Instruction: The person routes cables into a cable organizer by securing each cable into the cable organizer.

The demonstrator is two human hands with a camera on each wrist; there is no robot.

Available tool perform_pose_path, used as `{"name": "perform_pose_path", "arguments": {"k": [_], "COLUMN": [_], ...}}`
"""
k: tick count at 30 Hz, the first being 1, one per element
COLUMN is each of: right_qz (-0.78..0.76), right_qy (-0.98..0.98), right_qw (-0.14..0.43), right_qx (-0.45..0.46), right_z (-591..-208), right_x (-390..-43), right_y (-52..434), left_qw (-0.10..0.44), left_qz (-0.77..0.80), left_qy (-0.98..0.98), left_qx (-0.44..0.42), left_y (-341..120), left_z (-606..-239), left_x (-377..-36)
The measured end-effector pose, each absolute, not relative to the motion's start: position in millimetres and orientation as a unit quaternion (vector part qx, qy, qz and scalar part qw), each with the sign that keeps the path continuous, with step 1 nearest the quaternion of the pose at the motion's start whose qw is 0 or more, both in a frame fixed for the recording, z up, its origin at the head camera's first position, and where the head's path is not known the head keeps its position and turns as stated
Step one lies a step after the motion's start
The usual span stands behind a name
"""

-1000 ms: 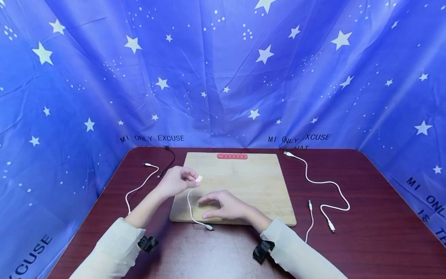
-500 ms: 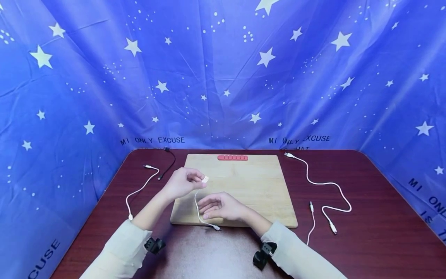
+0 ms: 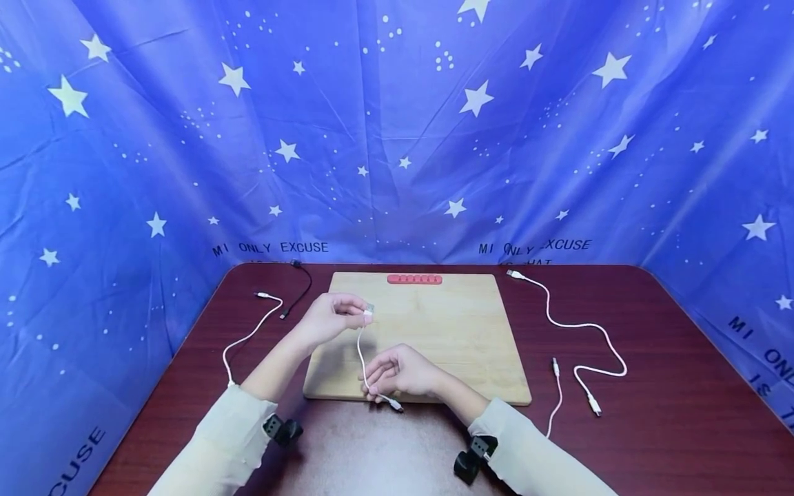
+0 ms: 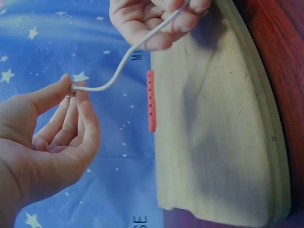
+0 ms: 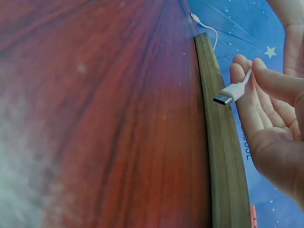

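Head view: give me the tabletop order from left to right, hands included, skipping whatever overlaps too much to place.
White cable, black cable, left hand, right hand, wavy white cable.

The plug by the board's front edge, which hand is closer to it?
Right. The right hand pinches the white cable just behind the plug; the left hand is farther off, holding the cable's other end above the board.
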State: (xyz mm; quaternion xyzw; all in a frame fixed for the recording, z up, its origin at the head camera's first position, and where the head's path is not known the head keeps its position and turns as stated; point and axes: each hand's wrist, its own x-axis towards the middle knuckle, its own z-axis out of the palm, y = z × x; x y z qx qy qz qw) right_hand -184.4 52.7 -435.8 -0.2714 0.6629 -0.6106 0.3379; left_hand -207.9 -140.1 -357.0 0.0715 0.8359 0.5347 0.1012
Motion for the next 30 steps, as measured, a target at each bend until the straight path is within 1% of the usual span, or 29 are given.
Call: {"name": "perform_pose_path", "arguments": {"k": [3,9,15,19,27,30], "right_qz": [-0.62,-0.626,-0.638,-0.665,-0.692,-0.7], "right_qy": [0.663,0.673,0.665,0.636,0.599,0.592], "right_qw": [0.341,0.342,0.351,0.362,0.384,0.381], "right_qx": [-0.246,-0.193,-0.166,-0.15,-0.125,-0.118], "right_z": [-436.3,-435.3,-433.3,-427.8,-424.7,-423.3], "right_x": [-182.6,-181.7,-182.4,-183.9,-182.7,-182.0], "right_y": [55.4,60.6,64.2,66.1,72.2,73.8], "left_qw": [0.112,0.112,0.112,0.109,0.093,0.085], "left_qz": [0.565,0.628,0.702,0.738,0.758,0.753], "left_qy": [0.816,0.77,0.702,0.663,0.639,0.644], "left_qx": [0.046,0.016,-0.038,-0.06,-0.094,-0.103], "left_y": [-141.0,-143.2,-142.8,-143.4,-137.6,-133.2], "left_z": [-361.4,-366.9,-373.2,-374.5,-377.8,-375.2], "left_x": [-211.0,-219.3,-229.6,-235.1,-241.6,-243.6]}}
